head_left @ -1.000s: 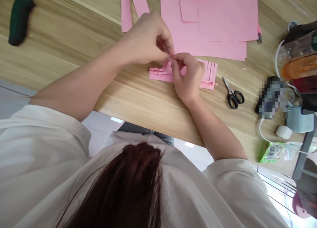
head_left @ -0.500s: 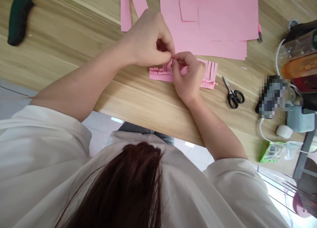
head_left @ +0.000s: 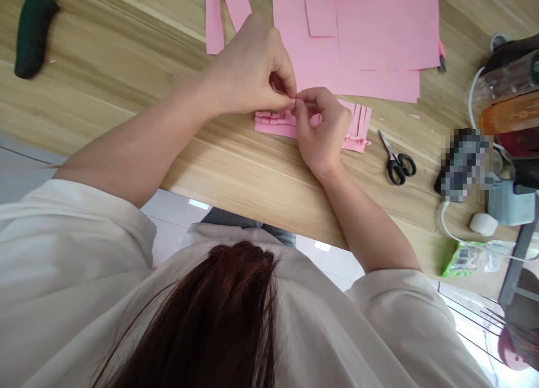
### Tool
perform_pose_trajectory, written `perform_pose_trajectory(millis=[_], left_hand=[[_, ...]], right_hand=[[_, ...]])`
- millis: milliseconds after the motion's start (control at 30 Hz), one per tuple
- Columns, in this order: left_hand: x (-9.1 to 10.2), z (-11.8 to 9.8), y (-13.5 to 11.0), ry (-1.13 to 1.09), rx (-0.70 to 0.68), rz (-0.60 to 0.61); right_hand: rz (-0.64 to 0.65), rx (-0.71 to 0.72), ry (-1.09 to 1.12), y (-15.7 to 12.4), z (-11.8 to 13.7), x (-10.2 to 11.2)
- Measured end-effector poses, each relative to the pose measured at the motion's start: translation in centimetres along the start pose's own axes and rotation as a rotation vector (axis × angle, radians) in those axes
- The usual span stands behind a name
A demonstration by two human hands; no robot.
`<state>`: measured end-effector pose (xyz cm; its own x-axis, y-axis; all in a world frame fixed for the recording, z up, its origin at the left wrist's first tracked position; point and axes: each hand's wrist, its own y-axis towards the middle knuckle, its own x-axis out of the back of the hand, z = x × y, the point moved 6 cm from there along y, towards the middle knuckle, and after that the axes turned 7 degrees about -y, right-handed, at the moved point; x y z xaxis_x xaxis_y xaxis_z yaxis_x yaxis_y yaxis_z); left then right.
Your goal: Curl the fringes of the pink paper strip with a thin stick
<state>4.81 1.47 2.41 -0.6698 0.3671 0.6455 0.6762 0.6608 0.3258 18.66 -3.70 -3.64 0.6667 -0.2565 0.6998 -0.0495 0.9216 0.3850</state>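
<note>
While the left grip (head_left: 255, 68) and right grip (head_left: 323, 125) pinch, apparently, one thin slit of the pink rectangular fringed paper (head_left: 275, 128), that paper lies beneath them on the wood-grained surface (head_left: 219, 152); large flat pink paper sheets (head_left: 385, 31) lie beyond both, black-handled metal scissors (head_left: 393, 157) right of the right grip.

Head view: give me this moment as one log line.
left hand: pinching at fringed pink paper | right hand: pinching beside left, over paper | scissors: lying right of paper, unheld
</note>
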Motion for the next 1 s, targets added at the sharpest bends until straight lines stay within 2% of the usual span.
perform_pose_trajectory(millis=[467,633,1000], left_hand=[[-0.3,0.0,0.0,0.118,-0.102,0.025],[-0.3,0.1,0.0,0.142,-0.073,0.044],[-0.6,0.3,0.2,0.231,-0.001,0.090]], right_hand=[[0.021,-0.027,-0.071,0.1,0.5,0.2],[0.018,-0.005,-0.095,0.1,0.9,0.3],[0.040,-0.009,-0.113,0.1,0.1,-0.1]])
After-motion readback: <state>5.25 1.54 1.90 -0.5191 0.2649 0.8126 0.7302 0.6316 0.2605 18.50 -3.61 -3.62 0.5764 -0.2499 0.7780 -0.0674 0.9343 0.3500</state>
